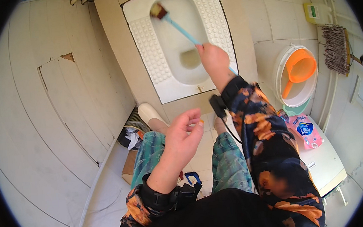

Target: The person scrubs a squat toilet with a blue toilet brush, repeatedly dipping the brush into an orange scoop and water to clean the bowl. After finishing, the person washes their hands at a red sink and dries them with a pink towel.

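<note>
My right hand [214, 59] grips the light blue handle [183, 31] of a toilet brush. The brush's head [158, 11], dark red-brown and yellowish, is slightly blurred at the upper left of the bowl of a white squat toilet [180, 36]. Whether the bristles touch the ceramic, I cannot tell. Murky water [190, 59] stands in the bowl's lower part. My left hand [183, 139] hovers above my legs, its fingers loosely curled and a gap between them and the thumb. It holds nothing visible.
On the right stands a white bucket [277, 74] holding an orange dipper [302, 65]. A pink pouch [304, 131] lies on a white lidded box or appliance [327, 162]. A mop head [335, 49] leans by pipes. A waste bin [137, 123] sits near my left foot, beside a panelled wall [57, 123].
</note>
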A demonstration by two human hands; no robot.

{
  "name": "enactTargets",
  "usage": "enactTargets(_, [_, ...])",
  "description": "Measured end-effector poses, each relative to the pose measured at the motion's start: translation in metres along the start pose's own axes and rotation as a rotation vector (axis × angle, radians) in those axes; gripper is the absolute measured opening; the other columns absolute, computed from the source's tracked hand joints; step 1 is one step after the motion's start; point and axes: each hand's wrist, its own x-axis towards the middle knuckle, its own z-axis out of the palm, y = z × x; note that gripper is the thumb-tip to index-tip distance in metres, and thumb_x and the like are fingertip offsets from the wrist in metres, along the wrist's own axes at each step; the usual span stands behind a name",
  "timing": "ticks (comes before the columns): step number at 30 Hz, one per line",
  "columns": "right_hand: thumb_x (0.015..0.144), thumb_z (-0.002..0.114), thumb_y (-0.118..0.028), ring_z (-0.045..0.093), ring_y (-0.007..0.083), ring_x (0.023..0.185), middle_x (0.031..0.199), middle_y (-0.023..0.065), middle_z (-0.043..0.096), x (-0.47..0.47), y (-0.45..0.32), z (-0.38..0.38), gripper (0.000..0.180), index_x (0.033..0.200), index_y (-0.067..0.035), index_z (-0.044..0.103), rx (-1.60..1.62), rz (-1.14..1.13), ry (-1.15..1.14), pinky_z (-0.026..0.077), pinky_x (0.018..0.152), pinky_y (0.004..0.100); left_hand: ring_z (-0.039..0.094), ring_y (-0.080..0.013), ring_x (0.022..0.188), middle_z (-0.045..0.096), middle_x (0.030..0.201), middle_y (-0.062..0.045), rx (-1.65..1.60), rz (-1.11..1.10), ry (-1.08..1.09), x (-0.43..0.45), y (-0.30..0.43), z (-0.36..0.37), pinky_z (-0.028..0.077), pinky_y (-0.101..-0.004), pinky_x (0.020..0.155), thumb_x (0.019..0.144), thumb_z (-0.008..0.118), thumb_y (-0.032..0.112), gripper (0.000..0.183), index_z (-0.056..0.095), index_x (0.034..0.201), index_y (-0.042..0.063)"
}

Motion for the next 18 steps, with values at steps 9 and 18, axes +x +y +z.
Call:
enactTargets(9, [0.097,0.054,-0.047,0.071,0.0353,0.079,0.078,0.0179,0.071,0.018,0.018,0.022,0.05,0.097,-0.001,0.074,0.613,0.411,-0.095,0.053,0.072,0.0461,0.06,-0.0143,0.112,0.065,0.123,-0.008,0.012,-0.035,0.005,-0.004,0.005,-0.003,0.049,-0.0288,0.097,0.099,0.061,0.01,0.034,0.058,0.132,0.0])
enactTargets(18, [0.101,0.053,-0.044,0.07,0.0377,0.078,0.087,0.0172,0.072,0.004,-0.006,0.002,0.041,0.089,-0.008,0.069,-0.171,-0.162,-0.102,0.055,0.07,0.0497,0.064,-0.0228,0.109,0.064,0.121,-0.015,0.005,0.026,0.028,-0.009,0.001,0.0,0.053,-0.0343,0.089,0.095,0.063,0.015,0.037,0.06,0.129,0.0])
